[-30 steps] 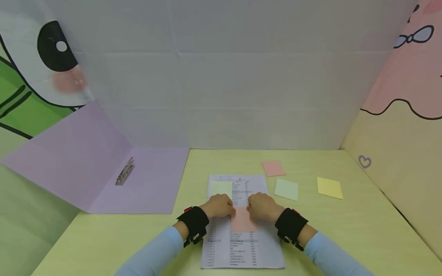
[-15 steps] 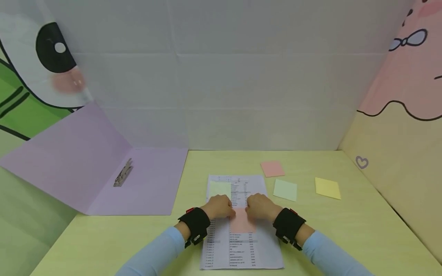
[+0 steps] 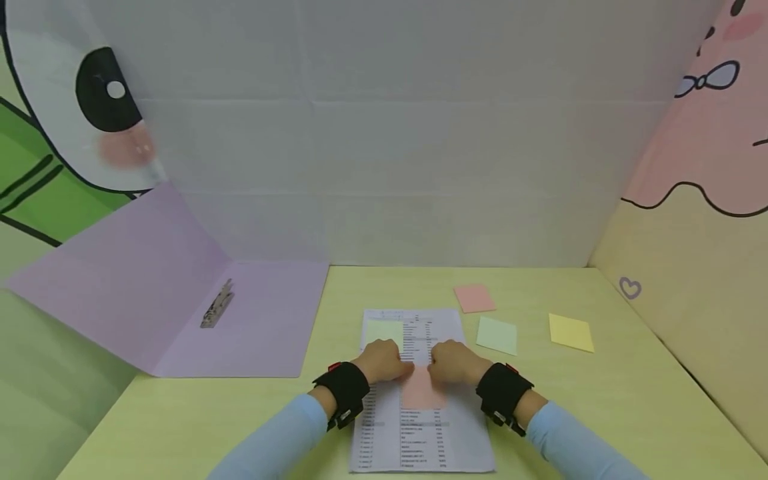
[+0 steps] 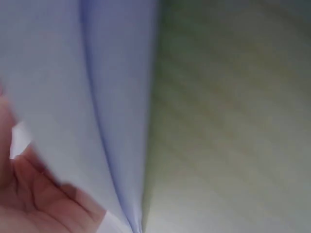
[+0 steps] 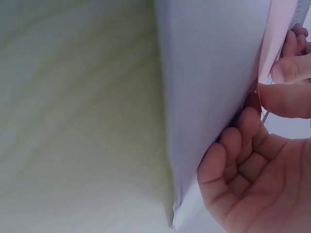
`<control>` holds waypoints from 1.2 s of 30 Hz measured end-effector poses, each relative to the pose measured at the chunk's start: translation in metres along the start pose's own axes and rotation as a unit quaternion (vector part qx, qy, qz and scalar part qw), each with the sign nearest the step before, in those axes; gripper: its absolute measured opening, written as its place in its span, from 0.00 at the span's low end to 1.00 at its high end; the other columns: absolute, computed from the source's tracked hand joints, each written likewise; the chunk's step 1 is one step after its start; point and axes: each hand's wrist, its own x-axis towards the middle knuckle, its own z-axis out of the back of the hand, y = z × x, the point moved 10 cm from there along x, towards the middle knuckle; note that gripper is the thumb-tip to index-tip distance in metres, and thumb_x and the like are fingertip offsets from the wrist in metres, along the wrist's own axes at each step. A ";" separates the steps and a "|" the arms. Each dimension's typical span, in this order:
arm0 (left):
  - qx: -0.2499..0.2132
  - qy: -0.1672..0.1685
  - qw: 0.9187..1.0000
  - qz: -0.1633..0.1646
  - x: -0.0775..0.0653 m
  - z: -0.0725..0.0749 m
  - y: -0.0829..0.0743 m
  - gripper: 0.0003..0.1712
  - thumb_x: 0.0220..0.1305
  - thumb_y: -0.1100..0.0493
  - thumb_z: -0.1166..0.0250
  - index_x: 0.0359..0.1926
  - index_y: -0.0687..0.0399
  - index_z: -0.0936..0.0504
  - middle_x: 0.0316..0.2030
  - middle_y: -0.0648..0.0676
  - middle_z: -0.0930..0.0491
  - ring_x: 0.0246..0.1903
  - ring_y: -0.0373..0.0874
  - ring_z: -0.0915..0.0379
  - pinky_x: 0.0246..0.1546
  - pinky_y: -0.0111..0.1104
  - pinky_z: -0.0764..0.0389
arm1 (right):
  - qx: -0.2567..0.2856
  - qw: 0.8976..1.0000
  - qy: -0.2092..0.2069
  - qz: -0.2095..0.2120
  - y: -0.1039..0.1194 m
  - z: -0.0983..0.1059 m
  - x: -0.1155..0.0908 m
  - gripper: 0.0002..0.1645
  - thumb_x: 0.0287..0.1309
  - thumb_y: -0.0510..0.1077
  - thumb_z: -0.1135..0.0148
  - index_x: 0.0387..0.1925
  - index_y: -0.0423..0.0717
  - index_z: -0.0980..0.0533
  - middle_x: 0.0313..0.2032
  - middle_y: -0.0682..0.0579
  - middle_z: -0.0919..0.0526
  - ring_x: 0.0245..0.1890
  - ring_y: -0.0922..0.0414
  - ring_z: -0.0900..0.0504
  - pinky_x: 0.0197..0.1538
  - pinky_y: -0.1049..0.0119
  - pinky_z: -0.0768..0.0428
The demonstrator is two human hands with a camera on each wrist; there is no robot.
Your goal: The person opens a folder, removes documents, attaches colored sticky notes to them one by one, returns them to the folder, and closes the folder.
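Note:
Both hands work on a pink sticky note [image 3: 423, 395] lying over the middle of a printed sheet [image 3: 465, 440]. My left hand [image 3: 382, 360] holds the note near its upper left corner, its thumb reaching along the top edge. At the upper right corner my right hand [image 3: 457, 362] pinches the note between thumb and curled fingers, as the right wrist view shows close up. A pale green sticky note [image 3: 384, 329] lies higher on the sheet, partly behind the left hand. In the left wrist view the paper [image 4: 53, 97] hides most of the left fingers.
A purple folder [image 3: 270, 317] stands open at the left, with a metal clip [image 3: 217, 305] near its fold. Right of the sheet lie a pink note [image 3: 475, 298], a pale green note [image 3: 497, 335] and a yellow note [image 3: 571, 332]. A white wall [image 3: 420, 167] closes off the back.
The left thumb has moved slightly right along the note's top edge. The right hand stays at its corner, and the view shifts slightly.

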 end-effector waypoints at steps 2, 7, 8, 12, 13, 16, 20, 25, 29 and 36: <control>0.006 0.001 1.000 0.000 0.003 -0.002 0.001 0.25 0.56 0.46 0.39 0.07 0.50 0.28 0.06 0.43 0.36 0.09 0.37 0.41 0.11 0.26 0.42 | 0.000 1.000 -0.002 -0.005 -0.001 0.000 0.000 0.12 0.52 0.43 0.44 0.16 0.46 0.29 0.15 0.55 0.32 0.14 0.60 0.36 0.18 0.69 0.43; -0.001 0.019 1.000 -0.003 0.003 -0.003 0.006 0.25 0.55 0.47 0.37 0.06 0.50 0.24 0.05 0.44 0.33 0.09 0.37 0.39 0.13 0.26 0.40 | -0.008 1.000 0.006 -0.025 0.000 -0.003 0.002 0.19 0.56 0.51 0.43 0.15 0.46 0.30 0.13 0.56 0.37 0.13 0.61 0.39 0.18 0.69 0.45; -0.007 0.025 1.000 -0.003 0.002 -0.003 0.006 0.24 0.55 0.48 0.36 0.06 0.50 0.23 0.05 0.44 0.33 0.09 0.37 0.38 0.13 0.26 0.39 | -0.014 0.999 0.009 -0.028 0.001 -0.004 0.003 0.20 0.56 0.53 0.43 0.16 0.45 0.29 0.13 0.56 0.37 0.13 0.60 0.38 0.18 0.69 0.45; -0.022 0.049 0.999 0.003 -0.002 -0.004 0.010 0.21 0.49 0.50 0.32 0.06 0.50 0.24 0.05 0.45 0.33 0.10 0.37 0.38 0.16 0.26 0.37 | -0.039 0.998 0.021 -0.050 0.002 -0.007 0.008 0.26 0.54 0.61 0.43 0.20 0.42 0.25 0.17 0.53 0.31 0.17 0.58 0.34 0.21 0.68 0.40; -0.024 0.055 0.998 0.005 -0.003 -0.004 0.011 0.21 0.48 0.50 0.30 0.06 0.50 0.24 0.05 0.45 0.33 0.10 0.38 0.38 0.16 0.27 0.37 | -0.048 0.997 0.024 -0.058 0.002 -0.008 0.009 0.28 0.53 0.64 0.43 0.22 0.41 0.23 0.19 0.52 0.28 0.19 0.57 0.33 0.22 0.67 0.37; -0.027 0.066 0.997 0.011 -0.003 -0.006 0.012 0.22 0.44 0.50 0.28 0.05 0.50 0.27 0.05 0.45 0.35 0.11 0.38 0.38 0.16 0.28 0.39 | -0.067 0.993 0.028 -0.088 0.001 -0.008 0.013 0.36 0.48 0.71 0.44 0.28 0.40 0.19 0.26 0.49 0.22 0.23 0.55 0.29 0.25 0.64 0.31; -0.033 0.069 0.997 0.011 -0.001 -0.005 0.011 0.22 0.41 0.50 0.27 0.05 0.49 0.29 0.05 0.45 0.35 0.12 0.38 0.39 0.16 0.28 0.41 | -0.088 0.988 0.027 -0.125 -0.001 -0.005 0.017 0.43 0.41 0.77 0.45 0.33 0.40 0.18 0.27 0.49 0.23 0.26 0.53 0.27 0.26 0.63 0.30; -0.038 0.068 0.997 0.021 -0.002 0.001 0.012 0.19 0.39 0.50 0.26 0.08 0.51 0.25 0.06 0.46 0.32 0.13 0.38 0.37 0.16 0.28 0.39 | -0.107 0.984 0.023 -0.140 -0.002 0.001 0.020 0.43 0.39 0.78 0.45 0.30 0.41 0.19 0.25 0.50 0.25 0.25 0.53 0.28 0.25 0.65 0.31; -0.029 0.061 0.997 0.027 -0.003 0.005 0.011 0.18 0.40 0.49 0.26 0.10 0.52 0.23 0.08 0.46 0.31 0.13 0.38 0.36 0.16 0.28 0.38 | -0.097 0.986 0.017 -0.134 -0.001 0.008 0.019 0.42 0.37 0.77 0.42 0.31 0.41 0.19 0.25 0.50 0.24 0.25 0.54 0.28 0.25 0.64 0.31; -0.042 0.061 0.996 0.040 -0.010 0.003 0.008 0.17 0.43 0.51 0.26 0.11 0.53 0.23 0.09 0.47 0.32 0.13 0.38 0.36 0.16 0.27 0.37 | -0.060 0.989 0.012 -0.133 -0.017 0.015 0.009 0.33 0.36 0.69 0.33 0.25 0.42 0.24 0.21 0.51 0.28 0.20 0.56 0.31 0.22 0.67 0.35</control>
